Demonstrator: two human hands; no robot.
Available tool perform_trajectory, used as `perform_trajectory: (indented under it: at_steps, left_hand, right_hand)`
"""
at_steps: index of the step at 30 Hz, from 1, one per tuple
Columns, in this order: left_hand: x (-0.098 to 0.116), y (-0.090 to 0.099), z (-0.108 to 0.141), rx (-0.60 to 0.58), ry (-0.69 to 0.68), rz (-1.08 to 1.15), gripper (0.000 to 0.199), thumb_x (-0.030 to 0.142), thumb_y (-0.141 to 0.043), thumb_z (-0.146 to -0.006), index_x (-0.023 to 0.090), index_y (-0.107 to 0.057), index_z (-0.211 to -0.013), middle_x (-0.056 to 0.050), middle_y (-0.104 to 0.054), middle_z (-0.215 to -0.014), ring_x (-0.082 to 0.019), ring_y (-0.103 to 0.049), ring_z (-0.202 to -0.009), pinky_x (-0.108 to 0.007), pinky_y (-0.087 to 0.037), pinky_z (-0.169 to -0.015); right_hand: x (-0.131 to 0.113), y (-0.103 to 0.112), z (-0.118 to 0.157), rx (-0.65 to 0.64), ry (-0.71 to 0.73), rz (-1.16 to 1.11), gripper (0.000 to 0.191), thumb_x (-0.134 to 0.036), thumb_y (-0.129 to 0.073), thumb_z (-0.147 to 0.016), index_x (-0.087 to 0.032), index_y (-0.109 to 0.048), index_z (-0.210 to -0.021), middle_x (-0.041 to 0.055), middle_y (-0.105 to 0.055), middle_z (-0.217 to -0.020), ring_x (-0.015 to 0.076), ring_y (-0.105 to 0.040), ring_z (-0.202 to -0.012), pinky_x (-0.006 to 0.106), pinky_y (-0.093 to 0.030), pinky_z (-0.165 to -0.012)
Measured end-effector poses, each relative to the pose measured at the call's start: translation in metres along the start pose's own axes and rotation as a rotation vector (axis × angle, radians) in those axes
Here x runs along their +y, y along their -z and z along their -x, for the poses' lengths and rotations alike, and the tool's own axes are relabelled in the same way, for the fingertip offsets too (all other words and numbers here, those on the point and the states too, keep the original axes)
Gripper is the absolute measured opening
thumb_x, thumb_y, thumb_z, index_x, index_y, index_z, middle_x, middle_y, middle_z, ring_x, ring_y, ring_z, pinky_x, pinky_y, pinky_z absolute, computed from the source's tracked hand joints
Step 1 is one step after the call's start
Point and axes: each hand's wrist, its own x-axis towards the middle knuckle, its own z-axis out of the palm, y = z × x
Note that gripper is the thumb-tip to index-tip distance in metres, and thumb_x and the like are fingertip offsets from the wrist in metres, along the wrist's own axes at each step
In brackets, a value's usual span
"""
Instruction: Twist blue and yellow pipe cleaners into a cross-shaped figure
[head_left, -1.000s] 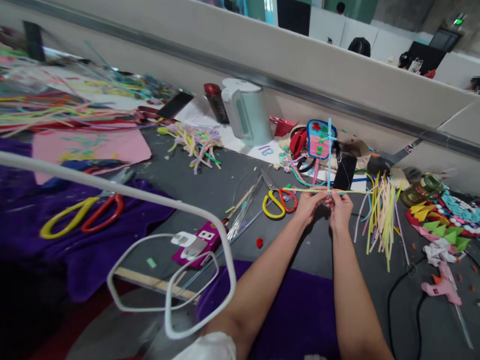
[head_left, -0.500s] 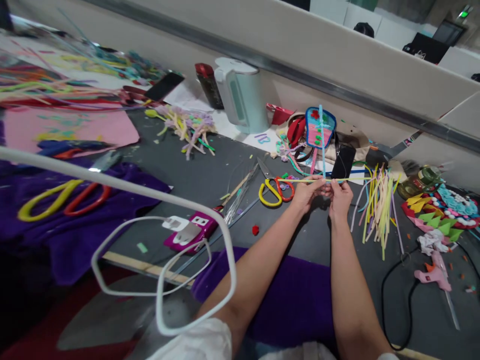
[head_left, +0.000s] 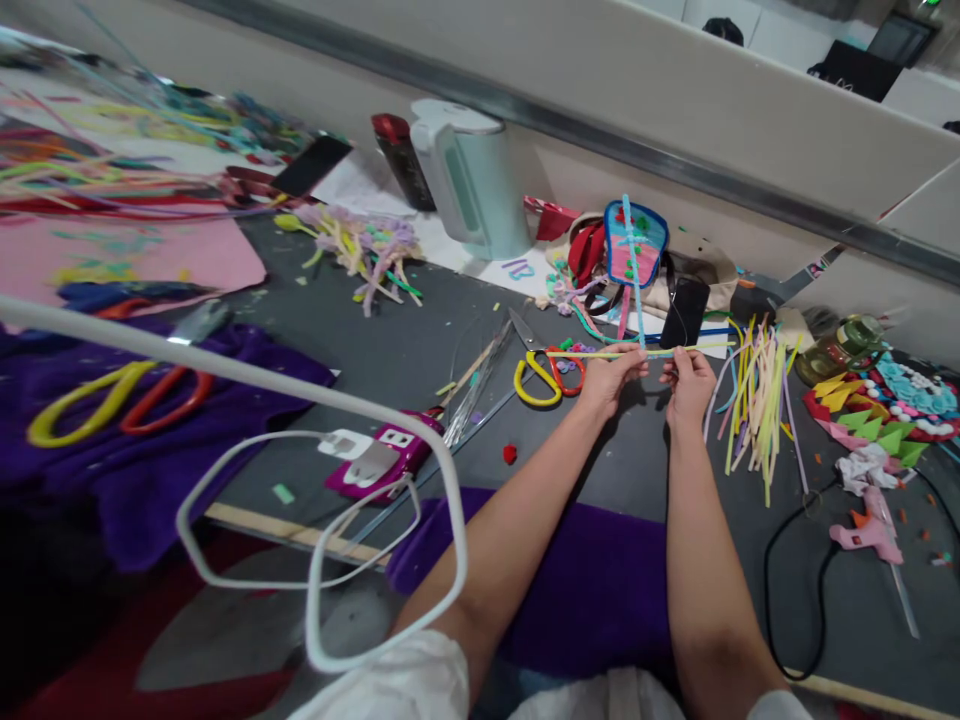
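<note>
A yellow pipe cleaner (head_left: 581, 354) runs sideways through both hands, and a light blue pipe cleaner (head_left: 634, 265) stands up from it, crossing at my left fingertips. My left hand (head_left: 613, 378) pinches the two where they meet. Slightly apart from it, my right hand (head_left: 691, 382) is closed on the yellow one's right part; its fingertips hide the exact grip. Scissors (head_left: 546, 378) with yellow and red handles lie left of my left hand. A bundle of pastel pipe cleaners (head_left: 761, 400) lies to the right of my right hand.
A kettle (head_left: 480, 185), a dark bottle (head_left: 403, 165) and a decorated pouch (head_left: 636, 245) stand along the wall. A pink glue gun (head_left: 870, 530) with a black cord lies at right. A white cable (head_left: 450, 520) loops across the left foreground near a purple power strip (head_left: 386, 460).
My right hand has drawn slightly away from the left, opening a gap along the yellow pipe cleaner. My left hand keeps its pinch. The view has shifted a little.
</note>
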Motion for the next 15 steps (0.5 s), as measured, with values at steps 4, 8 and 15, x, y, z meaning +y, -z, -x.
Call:
perform_trajectory:
  at_steps: [4, 8, 15]
  left_hand:
    - [-0.0017, -0.0001, -0.0008, 0.031, -0.028, 0.008, 0.034, 0.022, -0.083, -0.048, 0.011, -0.064, -0.074, 0.001, -0.062, -0.06, -0.01, -0.059, -0.053, -0.024, -0.049, -0.057]
    - [-0.0027, -0.0001, -0.0019, 0.061, -0.042, 0.006, 0.031, 0.02, -0.08, -0.05, 0.012, -0.063, -0.074, 0.002, -0.061, -0.058, -0.009, -0.058, -0.051, -0.022, -0.048, -0.055]
    - [0.0023, -0.0013, 0.0033, 0.041, -0.017, 0.006, 0.031, 0.023, -0.081, -0.053, 0.014, -0.06, -0.075, 0.003, -0.061, -0.06, -0.01, -0.061, -0.055, -0.023, -0.051, -0.057]
  right_hand:
    - [0.0005, -0.0021, 0.0014, 0.006, -0.014, -0.007, 0.026, -0.039, -0.069, -0.067, -0.017, -0.056, -0.07, -0.0071, -0.053, -0.053, 0.0069, -0.051, -0.047, 0.017, -0.045, -0.04]
    - [0.0007, -0.0057, 0.0044, 0.01, -0.05, -0.06, 0.026, -0.038, -0.07, -0.066, -0.017, -0.056, -0.069, -0.0068, -0.055, -0.052, 0.0077, -0.054, -0.048, 0.019, -0.048, -0.043]
    - [0.0016, -0.0098, 0.0078, 0.012, -0.007, -0.055, 0.026, -0.038, -0.071, -0.067, -0.017, -0.056, -0.072, -0.006, -0.058, -0.056, 0.0096, -0.061, -0.053, 0.021, -0.053, -0.05]
